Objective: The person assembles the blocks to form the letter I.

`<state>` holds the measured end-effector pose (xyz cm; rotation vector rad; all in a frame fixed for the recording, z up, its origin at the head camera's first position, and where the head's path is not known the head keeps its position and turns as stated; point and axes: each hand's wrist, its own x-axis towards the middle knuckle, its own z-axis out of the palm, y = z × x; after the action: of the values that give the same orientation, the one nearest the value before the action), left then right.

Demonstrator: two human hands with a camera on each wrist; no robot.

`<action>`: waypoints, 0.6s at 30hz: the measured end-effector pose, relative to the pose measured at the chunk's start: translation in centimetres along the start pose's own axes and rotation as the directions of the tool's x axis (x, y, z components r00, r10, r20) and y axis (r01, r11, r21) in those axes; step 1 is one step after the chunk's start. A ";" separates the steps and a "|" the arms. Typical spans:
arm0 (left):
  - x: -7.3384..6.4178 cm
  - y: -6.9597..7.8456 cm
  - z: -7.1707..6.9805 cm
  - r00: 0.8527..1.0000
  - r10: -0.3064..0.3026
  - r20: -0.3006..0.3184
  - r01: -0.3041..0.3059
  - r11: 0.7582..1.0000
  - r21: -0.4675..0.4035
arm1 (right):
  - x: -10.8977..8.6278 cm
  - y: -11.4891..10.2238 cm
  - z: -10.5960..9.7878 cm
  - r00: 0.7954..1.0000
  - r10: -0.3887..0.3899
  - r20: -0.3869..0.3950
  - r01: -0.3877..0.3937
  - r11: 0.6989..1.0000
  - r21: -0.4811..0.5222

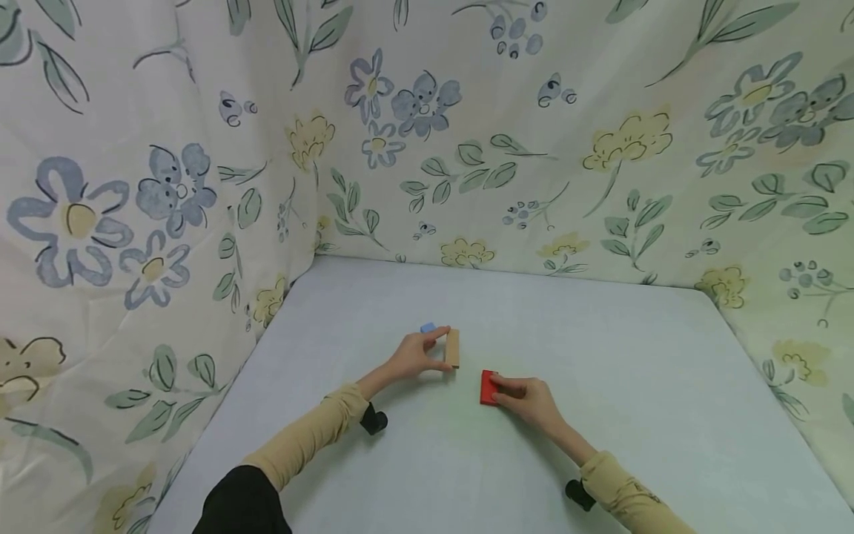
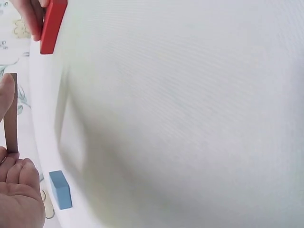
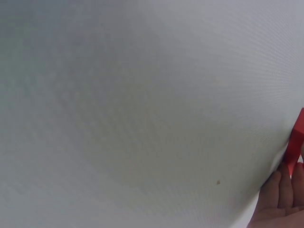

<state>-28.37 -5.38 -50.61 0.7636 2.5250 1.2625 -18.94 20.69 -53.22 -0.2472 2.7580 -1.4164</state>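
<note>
My left hand (image 1: 415, 354) pinches a plain wooden block (image 1: 453, 348) by its two ends, thumb at one and fingers at the other. In the left wrist view this block (image 2: 11, 114) stands above the table, its shadow apart from it. Just behind the left fingers lies a small blue block (image 1: 428, 327), its long side showing in the left wrist view. To the right, my right hand (image 1: 530, 400) grips a red block (image 1: 488, 388) at its right side, close over the table. Only part of the red block (image 3: 295, 142) shows at the edge of the right wrist view.
A white table (image 1: 600, 356) lies under both hands. Floral cloth (image 1: 467, 170) hangs behind the table and along its sides. Black wrist cameras sit under both sleeves, the left one (image 1: 374, 420) low over the table.
</note>
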 end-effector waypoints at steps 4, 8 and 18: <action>0.1 0.4 -0.2 0.999 0.026 -0.018 -0.027 0.998 -0.053 | 0.0 -0.1 -0.1 1.000 -0.004 0.003 0.004 1.000 0.004; 0.2 0.7 -0.3 0.999 0.033 -0.029 -0.035 0.998 -0.054 | 0.0 -0.1 -0.1 1.000 -0.018 0.010 0.018 1.000 0.001; 0.7 2.3 -0.8 0.999 0.028 -0.047 -0.032 0.996 -0.086 | 0.0 0.1 0.0 1.000 -0.022 0.009 0.022 1.000 0.008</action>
<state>-28.45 -4.43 -48.22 0.7639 2.4840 1.4049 -18.99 20.74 -53.29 -0.2837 2.7503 -1.4271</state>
